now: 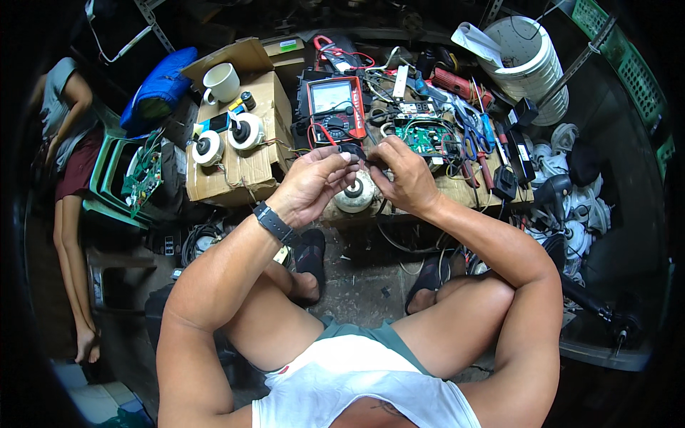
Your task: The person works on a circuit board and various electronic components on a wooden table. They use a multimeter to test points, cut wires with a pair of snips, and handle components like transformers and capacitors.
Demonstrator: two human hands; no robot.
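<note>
My left hand (314,184) is raised over the near edge of the workbench, its thumb and fingers pinched together. A red test probe (330,138) runs down to its fingertips from a multimeter (337,107) with a red-orange case. Opposite it, my right hand (407,175) is closed in a pinch; fingers hide what it holds. Something small and dark (352,149) shows between the fingertips, too small to name. Just below both hands sits a round white motor (354,197) with a dark centre, partly covered by my fingers.
A cardboard box (235,182) at left carries two similar motors and a mug (221,83). Right of the multimeter lie a green circuit board (421,138), pliers and screwdrivers. A white bucket (528,71) stands at back right. Another person (71,135) is at far left.
</note>
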